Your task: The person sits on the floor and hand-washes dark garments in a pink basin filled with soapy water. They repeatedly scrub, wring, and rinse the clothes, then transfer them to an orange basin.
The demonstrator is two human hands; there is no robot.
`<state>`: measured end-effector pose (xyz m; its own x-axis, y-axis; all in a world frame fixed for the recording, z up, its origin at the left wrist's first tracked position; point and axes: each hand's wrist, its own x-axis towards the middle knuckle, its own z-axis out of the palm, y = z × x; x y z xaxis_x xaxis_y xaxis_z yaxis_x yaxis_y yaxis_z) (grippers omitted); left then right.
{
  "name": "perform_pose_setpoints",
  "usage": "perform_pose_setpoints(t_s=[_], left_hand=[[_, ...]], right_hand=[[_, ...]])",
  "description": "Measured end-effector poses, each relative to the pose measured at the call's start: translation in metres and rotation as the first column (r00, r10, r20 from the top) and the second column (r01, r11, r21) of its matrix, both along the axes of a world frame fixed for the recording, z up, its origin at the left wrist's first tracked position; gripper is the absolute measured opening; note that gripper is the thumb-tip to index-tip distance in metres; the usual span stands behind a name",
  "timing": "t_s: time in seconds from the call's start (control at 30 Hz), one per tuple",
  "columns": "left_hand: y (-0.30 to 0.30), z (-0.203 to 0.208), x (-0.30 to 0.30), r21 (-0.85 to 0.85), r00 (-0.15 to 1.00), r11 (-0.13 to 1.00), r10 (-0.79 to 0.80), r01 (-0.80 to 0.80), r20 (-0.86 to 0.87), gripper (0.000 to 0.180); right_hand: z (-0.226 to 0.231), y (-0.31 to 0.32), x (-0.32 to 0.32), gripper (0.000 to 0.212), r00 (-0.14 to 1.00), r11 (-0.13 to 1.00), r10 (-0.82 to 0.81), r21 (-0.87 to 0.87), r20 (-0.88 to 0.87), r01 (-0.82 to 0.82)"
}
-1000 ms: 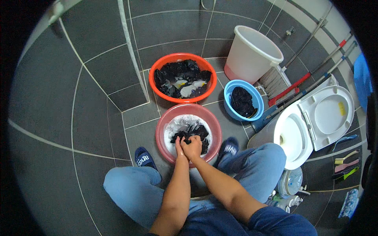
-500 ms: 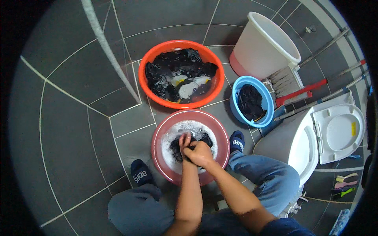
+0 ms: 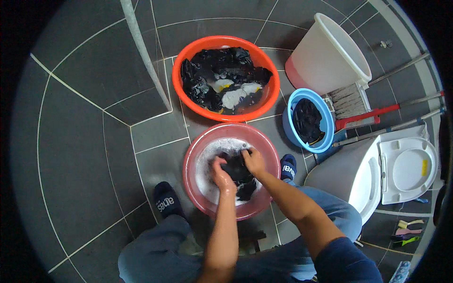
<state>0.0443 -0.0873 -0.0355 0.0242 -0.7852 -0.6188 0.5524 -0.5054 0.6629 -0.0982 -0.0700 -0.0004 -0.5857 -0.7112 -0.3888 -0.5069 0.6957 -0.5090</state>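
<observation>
A pink basin (image 3: 189, 186) of white, foamy water stands on the floor between my feet. In it lies a wet black cloth (image 3: 238, 170), bunched up; its exact kind cannot be made out. My left hand (image 3: 222, 176) grips the cloth's left side, fingers curled against it. At the upper right of the cloth, my right hand (image 3: 254, 162) is closed on its edge with the fingertips tucked in. The cloth stretches between both hands, and its lower end rests in the suds near the basin's right side.
Just beyond stands an orange-red basin (image 3: 178, 89) with soaking black cloths (image 3: 226, 61) and pale pieces. To the right are a light-blue basin (image 3: 289, 127) holding black cloth, a tall white bin (image 3: 325, 52), a brush (image 3: 349, 101) and a toilet (image 3: 351, 174). A pole (image 3: 146, 52) rises at left.
My hands were pressed together over the bunched cloth; now they are apart, the right one moved up and right, with the cloth spread between them. The view has shifted slightly.
</observation>
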Motion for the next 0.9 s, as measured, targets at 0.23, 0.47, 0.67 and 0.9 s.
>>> perform_pose_setpoints(t_s=[0.23,0.47,0.67,0.9], left_hand=[[0.011,-0.001,0.013,0.017,0.868,0.915,-0.387,0.402,0.310,0.066],[0.026,-0.021,0.026,0.185,0.820,0.890,-0.456,0.417,0.346,0.059],[0.033,0.000,-0.016,0.044,0.996,0.996,-0.070,0.072,-0.046,0.063],[0.004,0.035,0.006,0.057,0.893,0.998,0.032,-0.008,-0.448,0.072]], right_hand=[[-0.067,-0.020,-0.002,0.052,0.916,0.953,0.190,-0.157,-0.354,-0.259],[-0.091,-0.014,0.004,0.037,0.787,0.839,0.543,0.221,-0.293,-0.497],[-0.094,0.016,-0.017,0.023,0.936,0.860,-0.176,-0.414,0.304,0.297],[0.090,0.049,0.092,0.025,0.828,0.944,-0.136,-0.181,0.544,0.274]])
